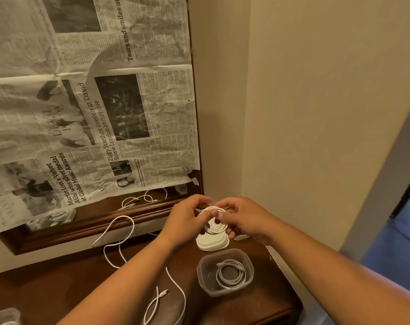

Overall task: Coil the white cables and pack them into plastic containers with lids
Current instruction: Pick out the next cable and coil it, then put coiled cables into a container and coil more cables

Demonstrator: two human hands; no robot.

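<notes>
At the far right of the dresser top (58, 289), as I read the head view:

1. Left hand (185, 221): raised, fingers curled, pinching the nine o'clock side of the white cable coil (214, 225).
2. Right hand (243, 219): raised, thumb and fingers pinching the three o'clock side of the same coil. The coil hangs between the two hands, several loops deep, clear of the wood.
3. Stack of white lids (213, 245): directly under the coil, at six o'clock of it.
4. Plastic container (207, 283): lidless, at six o'clock of the lids, with a coiled cable (231, 275) lying flat inside.
5. Loose white cable (119, 245): sprawled at eight o'clock of the hands, its plug (163, 293) near the left forearm. I cannot tell whether it joins the held coil.
6. Second container (3, 316): at the bottom left edge, mostly cut off.
7. Newspaper (93, 102): taped over the wood-framed mirror (129, 219), at ten o'clock.

Risks, as I judge them:
- The loops have no tie. If either pinch eases, they may spring open and the coil would have to be wound again.
- If the loose run is this coil's tail, it may snag under the forearm and drag the plug.
- The container sits near the right edge, so a careless drop could nudge it off.
</notes>
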